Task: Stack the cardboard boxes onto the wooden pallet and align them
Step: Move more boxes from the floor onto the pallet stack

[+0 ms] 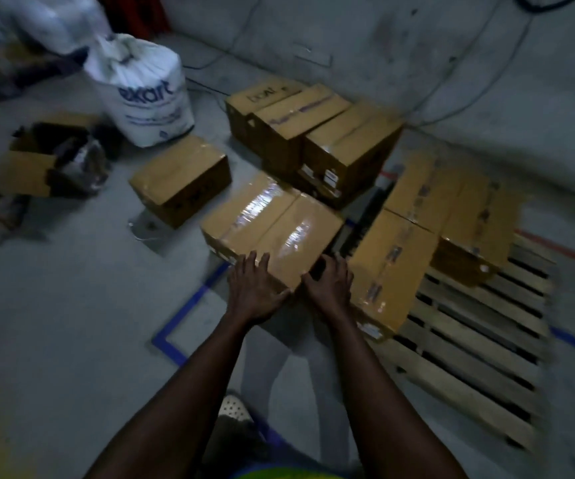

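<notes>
Hands are engaging brown tape-sealed cardboard box (pixel 272 229), centre frame, beside slatted wooden pallet (pixel 469 323): left hand (pixel 255 288) fingers lying flat atop, right hand (pixel 329 281) fingers curling round its edge. Likely stiff, weighty, tape slippery; bottom corners offering surest hold.

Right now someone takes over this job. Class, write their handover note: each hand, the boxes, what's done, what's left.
Left hand lies flat on the taped box; right hand curls over its near edge.
That box is beside the pallet, not yet on it.
Done: the loaded boxes sit on the pallet's far part.
Left: this box, the lone box and the row of boxes by the wall, then squaring them all up.
</notes>
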A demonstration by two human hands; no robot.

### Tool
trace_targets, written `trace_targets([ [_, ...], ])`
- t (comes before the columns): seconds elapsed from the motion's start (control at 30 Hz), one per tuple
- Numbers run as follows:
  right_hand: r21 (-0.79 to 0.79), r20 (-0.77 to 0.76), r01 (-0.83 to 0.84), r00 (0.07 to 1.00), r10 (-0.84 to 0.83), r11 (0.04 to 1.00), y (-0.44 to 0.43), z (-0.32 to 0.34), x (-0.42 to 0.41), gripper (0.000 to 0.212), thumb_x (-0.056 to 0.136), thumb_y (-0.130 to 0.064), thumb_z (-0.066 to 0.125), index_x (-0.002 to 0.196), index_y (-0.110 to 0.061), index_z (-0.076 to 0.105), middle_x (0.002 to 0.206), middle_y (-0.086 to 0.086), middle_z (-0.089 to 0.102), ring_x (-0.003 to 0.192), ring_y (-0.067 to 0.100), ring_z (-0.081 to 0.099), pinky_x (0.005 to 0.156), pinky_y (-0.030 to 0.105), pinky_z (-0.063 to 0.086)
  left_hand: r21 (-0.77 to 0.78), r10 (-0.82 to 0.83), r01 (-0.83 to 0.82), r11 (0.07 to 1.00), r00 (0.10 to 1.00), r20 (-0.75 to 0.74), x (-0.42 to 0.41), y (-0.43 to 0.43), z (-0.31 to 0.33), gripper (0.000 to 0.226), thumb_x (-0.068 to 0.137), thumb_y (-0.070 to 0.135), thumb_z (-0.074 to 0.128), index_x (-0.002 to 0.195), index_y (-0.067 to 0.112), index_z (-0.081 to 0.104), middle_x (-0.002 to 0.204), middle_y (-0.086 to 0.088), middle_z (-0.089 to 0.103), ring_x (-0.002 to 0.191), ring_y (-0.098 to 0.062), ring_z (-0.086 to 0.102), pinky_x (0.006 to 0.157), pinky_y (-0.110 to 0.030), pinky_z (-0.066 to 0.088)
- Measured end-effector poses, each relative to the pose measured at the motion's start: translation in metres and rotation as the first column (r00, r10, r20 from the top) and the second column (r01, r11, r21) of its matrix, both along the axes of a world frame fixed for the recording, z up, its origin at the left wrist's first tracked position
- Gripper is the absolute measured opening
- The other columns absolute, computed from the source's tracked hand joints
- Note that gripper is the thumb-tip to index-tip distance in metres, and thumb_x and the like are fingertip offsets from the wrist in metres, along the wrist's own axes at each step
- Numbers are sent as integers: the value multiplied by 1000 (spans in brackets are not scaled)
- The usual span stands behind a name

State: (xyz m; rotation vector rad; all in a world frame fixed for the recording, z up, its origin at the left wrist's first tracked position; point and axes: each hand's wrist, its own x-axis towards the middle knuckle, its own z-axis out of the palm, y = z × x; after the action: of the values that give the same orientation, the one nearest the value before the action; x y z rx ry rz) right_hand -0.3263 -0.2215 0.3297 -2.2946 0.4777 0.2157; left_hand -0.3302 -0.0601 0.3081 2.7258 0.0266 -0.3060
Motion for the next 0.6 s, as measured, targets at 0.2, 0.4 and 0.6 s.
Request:
trace_targets([
  [0.2,92,49,19,999,-24,996,123,-2,31,59,93,-30,68,147,-19,45,164,4,23,150,26,17,119,35,20,-60,69,-68,996,997,19,23,127,13,115,69,86,39,162,24,14,170,-9,5,156,-31,1,126,-51,1],
  [0.4,54,19,74,997,-75,996,154,13,56,61,93,-30,68,148,-20,43,164,2,23,151,25,16,118,38,23,-133,46,-48,990,999,-18,53,163,11,112,71,85,44,161,25,15,170,-9,7,156,-31,0,125,-52,4],
  [0.6,3,-46,180,983,-180,984,140,-2,75,61,92,-32,69,145,-14,46,161,7,29,149,28,23,116,37,27,-171,22,-38,985,995,-99,80,162,4,103,83,74,61,161,25,14,170,-8,9,156,-32,1,125,-56,9],
])
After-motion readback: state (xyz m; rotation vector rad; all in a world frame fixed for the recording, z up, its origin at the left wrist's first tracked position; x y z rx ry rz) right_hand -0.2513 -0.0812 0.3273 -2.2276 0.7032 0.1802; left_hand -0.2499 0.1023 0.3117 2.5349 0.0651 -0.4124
